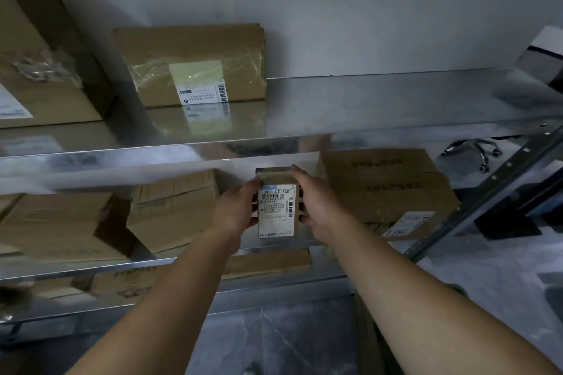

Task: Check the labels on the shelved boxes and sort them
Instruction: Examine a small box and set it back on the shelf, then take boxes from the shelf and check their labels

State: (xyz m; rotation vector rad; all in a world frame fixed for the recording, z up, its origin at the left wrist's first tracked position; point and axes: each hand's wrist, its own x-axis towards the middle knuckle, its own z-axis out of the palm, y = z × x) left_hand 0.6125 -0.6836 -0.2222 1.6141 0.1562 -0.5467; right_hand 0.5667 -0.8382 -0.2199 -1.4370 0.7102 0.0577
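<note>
A small cardboard box with a white barcode label facing me stands on the middle shelf of a metal rack. My left hand grips its left side and my right hand grips its right side, fingers curled around the edges. To the left of it lie two brown boxes. A larger labelled box sits right beside it on the right.
The top shelf carries a taped, labelled box and a big box at far left; its right half is bare. More boxes lie on the lower shelf. A swivel chair base stands on the floor at right.
</note>
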